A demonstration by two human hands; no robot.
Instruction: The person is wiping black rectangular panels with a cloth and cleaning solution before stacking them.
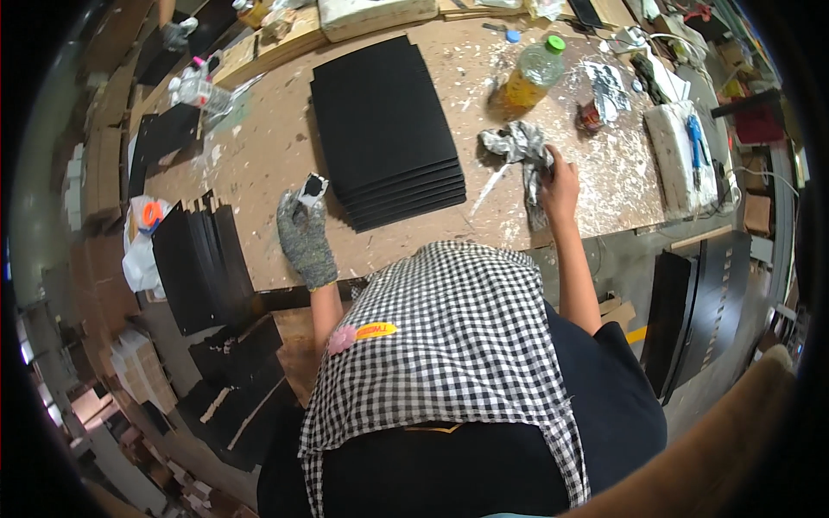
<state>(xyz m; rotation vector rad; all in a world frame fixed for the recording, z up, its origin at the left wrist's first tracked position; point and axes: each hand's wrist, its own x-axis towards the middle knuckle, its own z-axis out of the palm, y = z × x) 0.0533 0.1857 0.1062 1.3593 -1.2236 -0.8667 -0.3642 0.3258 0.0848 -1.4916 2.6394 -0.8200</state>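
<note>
My left hand [306, 237], in a grey knitted glove, is at the near left of the worktable. Its fingers hold a small white piece with a black patch [313, 189], whose kind I cannot make out. Just right of that hand lies a stack of black panels [384, 121], the layers showing at its near edge. On the right, my bare right hand [560, 184] has its fingers closed on a crumpled grey rag [518, 141]. Part of the rag hangs down toward the table's near edge. Beyond it stands a clear bottle of yellow liquid with a green cap [533, 76].
A paint-spotted worktable [246, 164] spreads before me. At its right are a foil-topped reddish can [596, 112] and a white block with a blue tool [695, 142]. A plastic bottle [200, 93] lies far left. More black panels [203, 263] stand at the left; another person's gloved hand [177, 34] shows beyond.
</note>
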